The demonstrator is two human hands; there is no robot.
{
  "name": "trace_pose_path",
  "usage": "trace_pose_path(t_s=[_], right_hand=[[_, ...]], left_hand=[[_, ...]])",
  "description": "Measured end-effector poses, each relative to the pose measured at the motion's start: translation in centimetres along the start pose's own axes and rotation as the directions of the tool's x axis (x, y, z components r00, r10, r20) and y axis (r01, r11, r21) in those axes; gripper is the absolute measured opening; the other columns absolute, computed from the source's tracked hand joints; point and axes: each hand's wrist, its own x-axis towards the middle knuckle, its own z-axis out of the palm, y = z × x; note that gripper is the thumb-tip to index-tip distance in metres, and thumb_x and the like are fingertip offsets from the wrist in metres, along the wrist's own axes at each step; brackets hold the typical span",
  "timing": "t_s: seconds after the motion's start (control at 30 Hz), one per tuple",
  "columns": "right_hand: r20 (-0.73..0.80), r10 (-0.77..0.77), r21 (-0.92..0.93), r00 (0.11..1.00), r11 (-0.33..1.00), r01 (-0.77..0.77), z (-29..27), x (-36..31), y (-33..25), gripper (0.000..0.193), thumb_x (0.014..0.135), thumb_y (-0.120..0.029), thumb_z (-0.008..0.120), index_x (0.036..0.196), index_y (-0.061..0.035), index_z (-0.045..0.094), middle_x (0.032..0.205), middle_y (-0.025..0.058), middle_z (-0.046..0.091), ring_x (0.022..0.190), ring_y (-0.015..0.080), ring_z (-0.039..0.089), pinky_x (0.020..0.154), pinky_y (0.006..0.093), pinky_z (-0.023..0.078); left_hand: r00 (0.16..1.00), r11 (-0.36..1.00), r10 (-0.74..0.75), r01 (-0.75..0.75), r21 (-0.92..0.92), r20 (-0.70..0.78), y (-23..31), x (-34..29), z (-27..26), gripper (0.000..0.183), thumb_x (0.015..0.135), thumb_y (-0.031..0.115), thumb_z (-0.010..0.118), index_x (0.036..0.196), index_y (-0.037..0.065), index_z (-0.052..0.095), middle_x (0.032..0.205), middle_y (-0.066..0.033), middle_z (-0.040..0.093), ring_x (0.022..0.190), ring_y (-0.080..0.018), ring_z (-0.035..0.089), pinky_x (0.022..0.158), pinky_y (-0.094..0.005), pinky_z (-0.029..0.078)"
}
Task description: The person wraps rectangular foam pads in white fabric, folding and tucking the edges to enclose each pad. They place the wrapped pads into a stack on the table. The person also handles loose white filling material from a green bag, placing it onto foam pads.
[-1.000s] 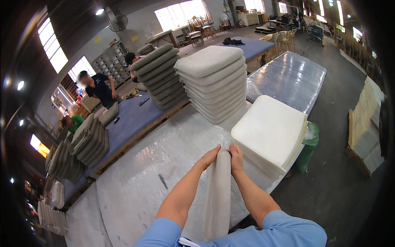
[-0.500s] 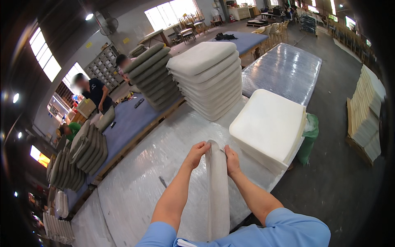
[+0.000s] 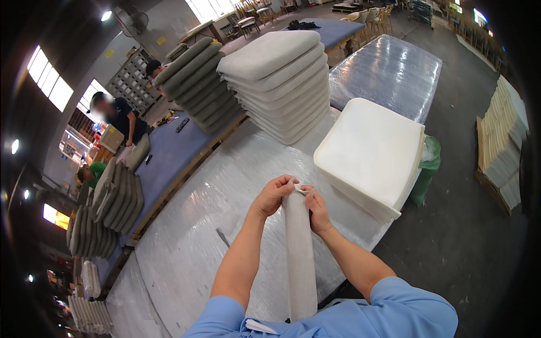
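A light grey fabric-covered seat cushion (image 3: 300, 253) stands on edge in front of me, its narrow side turned up and its near end against my body. My left hand (image 3: 274, 194) pinches the cover fabric at the cushion's far end. On the other side of that end, my right hand (image 3: 316, 208) grips the same fabric, its fingers close to the left ones. Between my fingertips the cloth edge is pulled up into a small fold. Just beyond lie a tall stack of light grey cushions (image 3: 276, 84) and a stack of white foam pads (image 3: 369, 155).
The plastic-covered table (image 3: 186, 225) carries a small dark tool (image 3: 223, 236). A blue-topped table (image 3: 169, 163) at left holds dark grey cushion stacks (image 3: 197, 84). A person in a dark shirt (image 3: 127, 118) stands behind it. A green bag (image 3: 427, 174) hangs beside the foam; more foam (image 3: 501, 149) stands at right.
Both hands have drawn closer together over the cushion's far end, and the cover cloth is now pulled up between them. The cushion's narrow side faces up more squarely. My view has tilted slightly downward.
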Motion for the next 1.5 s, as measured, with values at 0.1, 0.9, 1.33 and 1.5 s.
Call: trace_pose_path(t_s=[0.1, 0.9, 1.33, 1.5], right_hand=[[0.019, 0.022, -0.060, 1.000, 0.998, -0.021, 0.6, -0.3, -0.1, 0.038, 0.104, -0.031, 0.062, 0.128, -0.0022, 0.062, 0.108, 0.0035, 0.066, 0.096, 0.0123, 0.059, 0.090, 0.0287, 0.047], [-0.036, 0.008, -0.306, 0.999, 0.952, -0.018, 1.5, 2.1, -1.4, 0.029, 0.105, -0.025, 0.062, 0.090, -0.0016, 0.071, 0.075, -0.0050, 0.061, 0.070, 0.0063, 0.051, 0.062, 0.0294, 0.043], [-0.157, -0.011, -0.612, 0.988, 0.786, -0.089, 2.7, 4.0, -1.6, 0.038, 0.100, -0.032, 0.064, 0.081, 0.0013, 0.067, 0.063, 0.0130, 0.060, 0.061, 0.0166, 0.050, 0.061, 0.0371, 0.043], [-0.167, 0.059, -0.604, 0.984, 0.782, -0.150, 2.5, 4.7, -1.2, 0.037, 0.104, -0.029, 0.061, 0.079, -0.0019, 0.066, 0.068, -0.0001, 0.060, 0.064, 0.0090, 0.049, 0.059, 0.0316, 0.041]], left_hand=[[0.998, 0.997, 0.062, -0.062, -0.056, -0.003, 0.1, -0.7, -1.6, 0.033, 0.088, 0.023, 0.082, 0.111, 0.010, 0.063, 0.103, 0.0011, 0.066, 0.094, -0.0124, 0.063, 0.087, -0.0298, 0.051], [0.734, 0.760, 0.564, -0.280, 0.587, -0.380, -2.4, -3.6, 3.0, 0.015, 0.099, 0.017, 0.070, 0.096, 0.002, 0.073, 0.084, -0.0019, 0.066, 0.077, -0.0088, 0.058, 0.072, -0.0257, 0.049], [0.603, 0.730, 0.571, -0.063, 0.680, -0.557, -1.6, -2.2, 4.5, 0.030, 0.102, 0.021, 0.064, 0.081, -0.001, 0.064, 0.064, -0.0060, 0.057, 0.062, -0.0120, 0.046, 0.059, -0.0320, 0.041], [0.609, 0.715, 0.519, 0.077, 0.695, -0.601, -0.9, -1.8, 4.5, 0.034, 0.100, 0.025, 0.065, 0.079, -0.001, 0.064, 0.065, -0.0136, 0.059, 0.059, -0.0207, 0.047, 0.060, -0.0377, 0.043]])
